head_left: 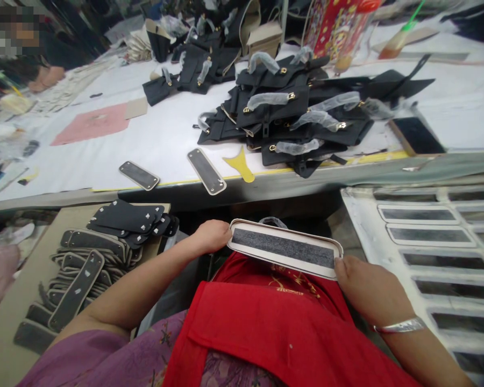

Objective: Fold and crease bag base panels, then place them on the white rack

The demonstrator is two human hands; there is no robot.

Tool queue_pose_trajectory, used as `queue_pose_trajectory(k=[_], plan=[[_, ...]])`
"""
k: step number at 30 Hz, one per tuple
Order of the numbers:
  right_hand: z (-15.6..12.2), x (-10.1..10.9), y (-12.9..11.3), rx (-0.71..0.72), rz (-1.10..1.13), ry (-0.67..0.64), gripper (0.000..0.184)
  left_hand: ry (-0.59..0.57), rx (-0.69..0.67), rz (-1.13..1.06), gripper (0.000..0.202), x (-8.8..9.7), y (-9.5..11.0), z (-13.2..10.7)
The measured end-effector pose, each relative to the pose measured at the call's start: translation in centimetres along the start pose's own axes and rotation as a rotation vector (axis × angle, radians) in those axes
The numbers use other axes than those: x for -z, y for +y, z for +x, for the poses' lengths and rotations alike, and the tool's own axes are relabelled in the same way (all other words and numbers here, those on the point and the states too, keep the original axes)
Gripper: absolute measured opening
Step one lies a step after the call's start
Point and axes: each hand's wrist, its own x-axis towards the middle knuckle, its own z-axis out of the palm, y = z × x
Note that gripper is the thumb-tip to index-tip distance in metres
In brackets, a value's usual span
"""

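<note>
– From the head camera, how are the fingers set?
– The left hand [213, 236] pinches one end of a round-cornered oblong panel [284, 249], fingers closed; the right hand [373, 287] grips the other end, fingers closed too
– Where's the panel?
– Over the red apron [266, 317], just this side of the white-covered surface [173, 129]
– Nearby?
– Black handbags [278, 102] heaped on that surface, a slotted white rack [358, 215] at right, stacked studded strips [76, 290] at left
</note>
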Motion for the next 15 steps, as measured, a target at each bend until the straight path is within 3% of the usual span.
queue_pose_trajectory(k=[2,6,8,11,15], plan=[[0.0,0.1,0.0,-0.026,0.045,0.007,0.030,-0.085,-0.040,-0.142,0.034,0.3,-1.0,0.2],[0.0,0.2,0.1,-0.107,0.128,-0.009,0.041,-0.416,-0.125,-0.748,0.047,0.5,-3.9,0.7],[0.0,0.3,0.1,-0.129,0.133,-0.037,0.042,-0.507,-0.164,-0.894,0.048,0.2,-5.0,1.1],[0.1,0.5,0.1,-0.124,0.140,-0.070,0.039,-0.541,-0.167,-0.974,0.047,-0.6,-5.4,1.7],[0.2,0.2,0.3,-0.130,0.194,-0.080,0.039,-0.498,-0.106,-0.982,0.048,-1.3,-4.9,2.3]])
